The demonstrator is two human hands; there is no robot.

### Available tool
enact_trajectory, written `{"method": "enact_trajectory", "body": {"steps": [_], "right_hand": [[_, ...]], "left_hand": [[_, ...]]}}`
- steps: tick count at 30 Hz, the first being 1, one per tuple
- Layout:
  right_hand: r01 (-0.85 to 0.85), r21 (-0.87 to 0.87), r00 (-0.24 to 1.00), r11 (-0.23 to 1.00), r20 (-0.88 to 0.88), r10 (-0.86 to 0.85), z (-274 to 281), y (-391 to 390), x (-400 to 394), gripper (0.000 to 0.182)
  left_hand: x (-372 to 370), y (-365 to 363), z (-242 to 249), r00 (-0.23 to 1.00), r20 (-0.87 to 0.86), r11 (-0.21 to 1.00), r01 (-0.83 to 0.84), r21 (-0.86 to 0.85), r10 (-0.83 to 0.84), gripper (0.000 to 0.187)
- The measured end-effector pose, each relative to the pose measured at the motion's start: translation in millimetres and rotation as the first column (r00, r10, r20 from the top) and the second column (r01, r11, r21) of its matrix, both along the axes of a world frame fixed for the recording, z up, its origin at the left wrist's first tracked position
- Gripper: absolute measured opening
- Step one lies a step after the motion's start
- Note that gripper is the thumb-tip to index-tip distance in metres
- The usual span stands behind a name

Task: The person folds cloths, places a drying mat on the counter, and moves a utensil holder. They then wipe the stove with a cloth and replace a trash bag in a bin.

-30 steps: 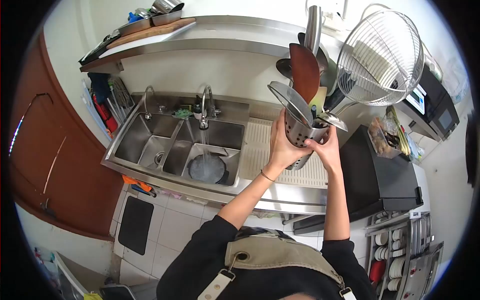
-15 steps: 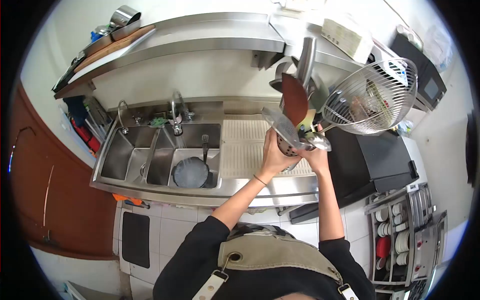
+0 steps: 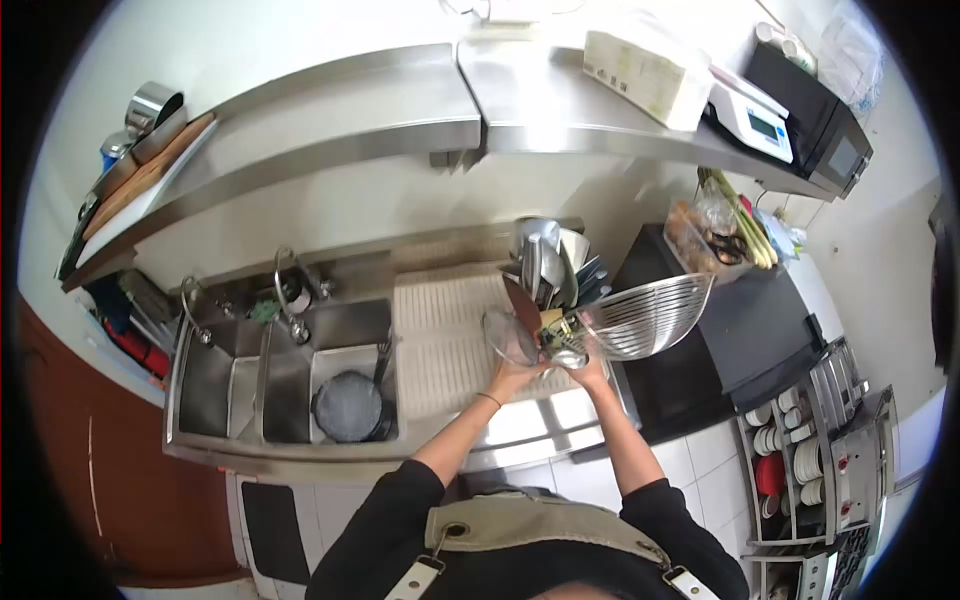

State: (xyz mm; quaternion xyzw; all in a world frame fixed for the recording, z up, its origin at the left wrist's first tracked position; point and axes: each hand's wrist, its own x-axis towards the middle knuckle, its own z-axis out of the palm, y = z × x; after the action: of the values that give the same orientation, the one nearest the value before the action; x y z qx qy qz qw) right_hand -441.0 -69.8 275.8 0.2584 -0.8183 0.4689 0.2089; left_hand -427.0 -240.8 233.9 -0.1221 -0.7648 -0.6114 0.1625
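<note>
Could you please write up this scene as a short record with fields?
left hand: holds the near left side of a bunch of metal and red-brown kitchen utensils
right hand: on its near right side, beside a large silver wire strainer
grip: partly hidden by utensils
work surface: beige ribbed drainboard, left of the utensils
right basin: round dark pan
upper shelf: white digital scale

Utensils (image 3: 543,268) at right of drainboard (image 3: 432,345) — sinks (image 3: 288,385) left, shelf (image 3: 350,105) above.
</note>
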Motion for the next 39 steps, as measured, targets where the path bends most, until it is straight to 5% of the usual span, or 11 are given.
{"method": "enact_trajectory", "body": {"steps": [9, 11, 12, 15, 17, 19, 23, 24, 27, 37, 39], "right_hand": [[-0.071, 0.193, 0.973, 0.979, 0.231, 0.025, -33, 26, -135, 0.111], [-0.106, -0.021, 0.98, 0.994, 0.165, 0.108, -65, 31, -172, 0.108], [-0.123, -0.636, 0.702, 0.762, 0.487, 0.519, -89, 32, -203, 0.104], [-0.148, -0.809, 0.551, 0.569, 0.41, 0.727, 6, 11, -173, 0.099], [-0.107, -0.797, 0.564, 0.594, 0.443, 0.696, 0, 15, -181, 0.094], [-0.203, -0.091, 0.919, 0.975, 0.325, 0.221, -15, 19, -196, 0.096], [-0.373, -0.226, 0.845, 0.9, 0.318, 0.43, -32, 33, -203, 0.089], [-0.23, 0.098, 0.957, 0.968, 0.205, 0.207, -35, 37, -202, 0.091], [-0.33, -0.499, 0.697, 0.802, 0.444, 0.563, -13, 26, -191, 0.094], [0.222, -0.177, 0.827, 0.959, 0.555, -0.089, -55, 27, -105, 0.068], [0.225, -0.131, 0.844, 0.966, 0.521, -0.126, -48, 29, -79, 0.065]], "left_hand": [[-113, -4, 14, 0.992, 0.092, 0.987, 0.094, -0.129, -0.083, 0.091], [-122, -4, 35, 0.965, 0.171, 0.977, 0.21, -0.04, -0.201, 0.094], [-124, -1, 47, 0.991, 0.074, 0.994, 0.11, -0.003, -0.109, 0.094], [-147, 5, 41, 1.0, 0.009, 0.999, 0.01, 0.032, -0.01, 0.096], [-150, 9, 30, 0.999, 0.041, 1.0, 0.008, 0.018, -0.009, 0.097], [-156, 12, 26, 0.994, -0.101, 0.999, -0.043, 0.019, 0.045, 0.096], [-169, 11, -25, 0.986, 0.165, 1.0, 0.015, -0.002, -0.015, 0.097], [-174, 10, -31, 0.997, 0.074, 1.0, 0.008, -0.012, -0.007, 0.097], [-158, -20, -18, 0.995, 0.094, 0.989, -0.004, -0.147, 0.018, 0.092], [-44, -242, -76, 0.546, 0.101, 0.554, -0.826, -0.103, 0.832, 0.046], [-24, -275, -106, 0.352, 0.228, 0.419, -0.784, -0.458, 0.908, 0.054]]}}
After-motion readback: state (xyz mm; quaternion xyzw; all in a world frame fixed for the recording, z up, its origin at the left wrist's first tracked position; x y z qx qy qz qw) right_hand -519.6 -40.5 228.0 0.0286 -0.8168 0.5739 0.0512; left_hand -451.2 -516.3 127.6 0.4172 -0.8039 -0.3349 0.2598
